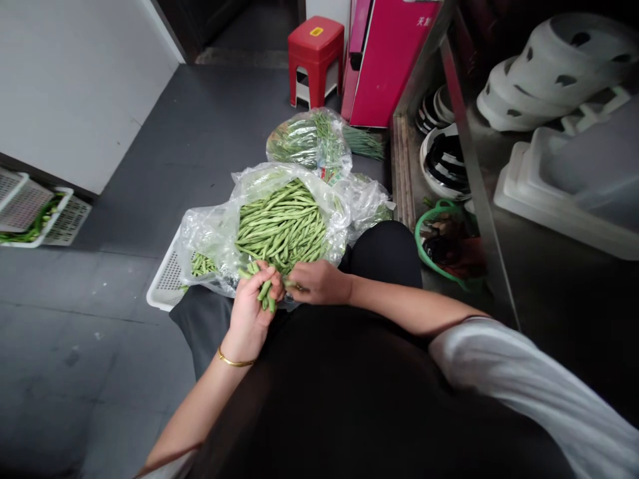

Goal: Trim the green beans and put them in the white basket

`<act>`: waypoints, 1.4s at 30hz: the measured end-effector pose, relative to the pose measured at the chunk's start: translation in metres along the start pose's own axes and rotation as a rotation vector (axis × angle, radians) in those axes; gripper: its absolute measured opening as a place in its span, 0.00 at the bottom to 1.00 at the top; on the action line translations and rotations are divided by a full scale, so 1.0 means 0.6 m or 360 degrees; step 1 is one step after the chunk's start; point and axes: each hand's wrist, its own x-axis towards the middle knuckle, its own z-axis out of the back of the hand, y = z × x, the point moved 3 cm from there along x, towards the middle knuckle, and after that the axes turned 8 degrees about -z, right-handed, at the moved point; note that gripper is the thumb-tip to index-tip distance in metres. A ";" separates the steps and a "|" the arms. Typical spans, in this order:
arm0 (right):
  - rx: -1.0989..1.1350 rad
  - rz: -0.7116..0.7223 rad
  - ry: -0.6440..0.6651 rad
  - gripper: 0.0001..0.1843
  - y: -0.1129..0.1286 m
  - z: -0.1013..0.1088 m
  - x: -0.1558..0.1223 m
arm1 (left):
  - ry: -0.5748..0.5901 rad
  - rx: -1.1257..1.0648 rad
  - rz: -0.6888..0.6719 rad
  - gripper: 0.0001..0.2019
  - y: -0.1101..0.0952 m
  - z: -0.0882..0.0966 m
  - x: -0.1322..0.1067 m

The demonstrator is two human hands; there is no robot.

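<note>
I sit low over my dark-trousered lap. My left hand (252,307), with a gold bangle on the wrist, is closed round a small bunch of green beans (264,291) whose ends stick out below the fingers. My right hand (315,282) is closed in a pinch on the tips of beans at the mouth of a clear plastic bag (212,229). The bag holds a big heap of long green beans (282,226) and lies partly on a white perforated basket (167,283) on the floor.
A second bag of greens (307,140) lies behind, near a red plastic stool (315,56) and a pink box (387,63). White crates with beans (34,213) sit left. A steel shelf on the right holds bowls (444,159), a green basket (439,243) and white trays (564,193).
</note>
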 end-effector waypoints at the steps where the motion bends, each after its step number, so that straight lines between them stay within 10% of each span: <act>1: 0.0175 -0.0207 -0.0018 0.13 -0.006 -0.001 0.000 | 0.0017 0.0059 -0.0109 0.08 -0.006 -0.001 0.001; 5: 0.0657 -0.0597 0.0170 0.10 -0.012 -0.004 -0.003 | 0.0125 0.0523 -0.0280 0.14 -0.011 0.000 0.007; 11: -0.0007 -0.0348 0.0428 0.16 -0.003 0.032 0.007 | 0.0303 0.1134 -0.0231 0.09 -0.007 0.010 0.012; 14: -0.0435 -0.0172 0.0409 0.19 -0.002 0.059 0.006 | 0.0641 0.1548 -0.0341 0.05 -0.019 0.007 0.008; 18: -0.0397 0.0107 0.0958 0.08 0.006 0.043 -0.018 | 0.1135 0.1942 -0.0577 0.07 -0.020 -0.004 -0.010; 21: 0.0111 -0.0148 0.0817 0.08 0.016 0.024 -0.027 | 0.1077 0.1698 -0.0352 0.07 -0.008 -0.006 -0.024; 27: 0.1543 -0.0847 0.0128 0.19 -0.011 0.031 -0.003 | 0.0388 0.0373 -0.0074 0.08 -0.005 0.002 -0.020; 31: 0.0718 -0.0705 0.0665 0.18 -0.060 0.069 0.028 | 0.0292 -0.0368 -0.0117 0.14 -0.030 0.030 -0.003; 34: -0.0083 -0.0734 0.0632 0.19 -0.081 0.052 0.055 | 0.0171 -0.0542 -0.0116 0.16 -0.037 0.051 0.000; 39: -0.0220 -0.0532 0.0733 0.16 -0.066 -0.055 0.101 | 0.0203 -0.0413 0.0128 0.10 -0.011 0.051 -0.011; 42: -0.0194 -0.0548 0.0527 0.14 -0.069 -0.028 0.105 | 0.0350 -0.0228 0.0344 0.08 0.014 0.041 -0.020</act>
